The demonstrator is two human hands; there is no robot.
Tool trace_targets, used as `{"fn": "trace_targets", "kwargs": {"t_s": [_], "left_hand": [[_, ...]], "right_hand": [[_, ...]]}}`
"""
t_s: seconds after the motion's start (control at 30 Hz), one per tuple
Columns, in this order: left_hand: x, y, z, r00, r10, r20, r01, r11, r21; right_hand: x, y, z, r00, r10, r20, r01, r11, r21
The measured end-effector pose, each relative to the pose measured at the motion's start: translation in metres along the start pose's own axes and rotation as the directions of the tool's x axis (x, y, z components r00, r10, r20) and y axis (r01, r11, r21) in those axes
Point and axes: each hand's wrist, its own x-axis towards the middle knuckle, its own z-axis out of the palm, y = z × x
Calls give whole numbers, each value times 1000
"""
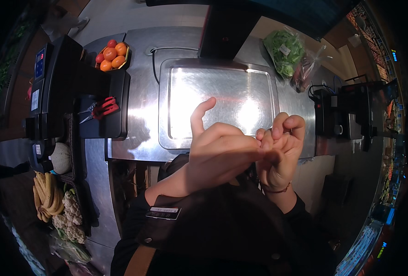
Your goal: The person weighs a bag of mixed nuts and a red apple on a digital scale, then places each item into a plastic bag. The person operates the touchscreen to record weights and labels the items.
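My left hand [221,148] is raised above the near edge of a stainless-steel weighing platter [221,89], its thumb pointing up and apart from the fingers. Its fingertips meet the curled fingers of my right hand [285,151], which is turned palm towards me. Nothing shows in the left hand. Whether something small sits between the touching fingertips is hidden. A thin bracelet [281,190] circles my right wrist. The platter lies on a steel counter [141,96] with nothing on it.
Red-handled pruning shears [104,107] lie on a black scale [119,120] at left. Behind it are oranges and tomatoes [110,54]. Bagged leafy greens [285,51] stand back right, near a black machine [352,110]. Bananas [47,196], cauliflower [71,214] and a melon [60,158] sit at lower left.
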Motion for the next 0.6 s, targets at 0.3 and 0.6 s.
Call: {"fn": "trace_targets", "kwargs": {"t_s": [0.3, 0.6], "left_hand": [[0, 1, 4, 997, -60, -42, 55, 992, -117], [1, 2, 2, 999, -38, -19, 37, 999, -30]], "right_hand": [[1, 2, 2, 999, 21, -32, -19, 999, 50], [-2, 2, 2, 1000, -2, -10, 2, 1000, 14]]}}
